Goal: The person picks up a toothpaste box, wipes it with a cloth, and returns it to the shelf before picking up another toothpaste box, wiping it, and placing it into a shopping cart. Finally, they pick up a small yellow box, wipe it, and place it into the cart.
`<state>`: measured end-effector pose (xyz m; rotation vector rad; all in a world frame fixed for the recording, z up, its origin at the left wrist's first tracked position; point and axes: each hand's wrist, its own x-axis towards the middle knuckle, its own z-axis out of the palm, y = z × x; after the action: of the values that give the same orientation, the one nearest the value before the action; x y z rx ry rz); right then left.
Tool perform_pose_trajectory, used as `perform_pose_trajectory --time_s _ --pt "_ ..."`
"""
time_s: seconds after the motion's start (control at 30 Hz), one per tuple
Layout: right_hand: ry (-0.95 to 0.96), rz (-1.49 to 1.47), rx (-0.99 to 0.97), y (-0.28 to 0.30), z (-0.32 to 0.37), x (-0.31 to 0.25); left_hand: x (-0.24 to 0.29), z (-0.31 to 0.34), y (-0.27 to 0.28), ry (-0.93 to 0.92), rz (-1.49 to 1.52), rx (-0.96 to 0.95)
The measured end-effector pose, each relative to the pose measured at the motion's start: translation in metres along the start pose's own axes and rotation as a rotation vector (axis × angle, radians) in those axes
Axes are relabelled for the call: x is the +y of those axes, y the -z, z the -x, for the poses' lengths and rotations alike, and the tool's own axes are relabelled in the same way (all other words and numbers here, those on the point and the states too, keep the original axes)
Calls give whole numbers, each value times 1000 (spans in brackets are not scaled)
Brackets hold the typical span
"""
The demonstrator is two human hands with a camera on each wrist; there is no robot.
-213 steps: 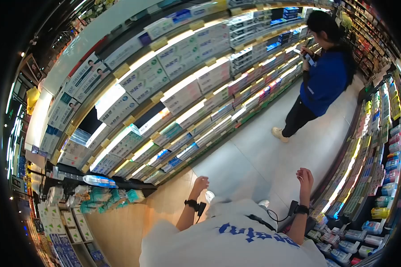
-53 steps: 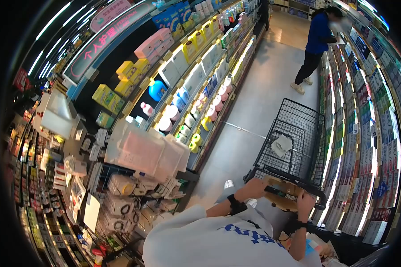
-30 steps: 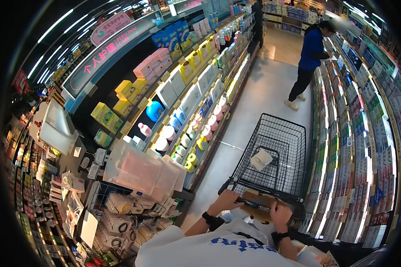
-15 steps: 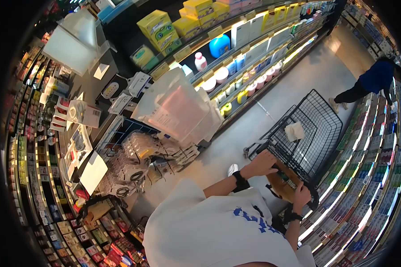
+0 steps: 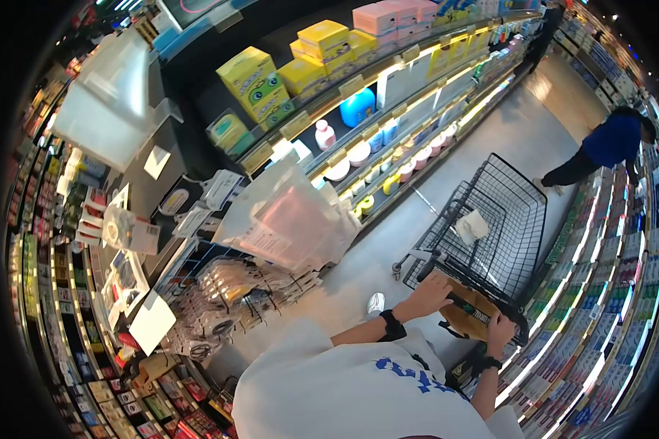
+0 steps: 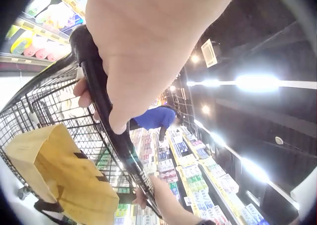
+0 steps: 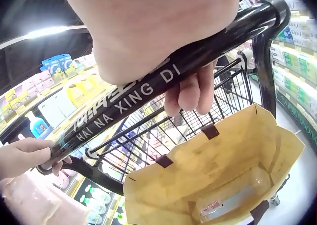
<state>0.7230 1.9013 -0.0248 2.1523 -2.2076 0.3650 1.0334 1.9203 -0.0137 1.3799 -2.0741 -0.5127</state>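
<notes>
Both hands grip the black handle [image 7: 148, 93] of a wire shopping cart [image 5: 531, 219]. My left hand [image 5: 426, 295] wraps its fingers under the bar near one end, thumb on the near side, as the left wrist view shows. My right hand [image 5: 500, 333] curls round the bar towards the other end; its fingertips [image 7: 189, 93] show beneath. Below the handle hangs an open brown paper bag [image 7: 267, 140], with a clear package [image 7: 223, 201] inside. A crumpled white item [image 5: 472, 227] lies in the cart basket.
Lit shelves of boxes [image 5: 600, 293] run along the right of the aisle. To the left stand a shelf with yellow boxes [image 5: 249, 80] and a rack of hanging clear packs [image 5: 234, 278]. A person in blue [image 5: 609, 139] stands farther up the aisle.
In the oldest frame both hands were raised and holding nothing, without the cart in view; later frames have them on its handle. Over the last second the view has turned left.
</notes>
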Motion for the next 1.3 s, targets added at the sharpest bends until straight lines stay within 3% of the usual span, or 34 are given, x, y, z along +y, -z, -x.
perform_pose_trajectory --time_s 0.33,0.63,0.87,1.0,1.07,1.3 --pt "6 -18 -57 -11 -45 -4 -31 -40 -2 -34 -17 63" --pt "11 -82 -47 -8 -98 -41 -74 -100 16 -79 -63 -2" --pt "17 -92 -46 -22 -155 -37 -96 -157 22 -100 -66 -19" --pt "-52 -108 -146 -14 -189 -38 -102 -188 27 -105 -19 19" --pt "-54 -164 -206 -16 -208 -39 -107 -203 30 -95 -29 -82" --pt "39 -158 -330 -35 -251 -34 -125 -243 33 -88 28 -125"
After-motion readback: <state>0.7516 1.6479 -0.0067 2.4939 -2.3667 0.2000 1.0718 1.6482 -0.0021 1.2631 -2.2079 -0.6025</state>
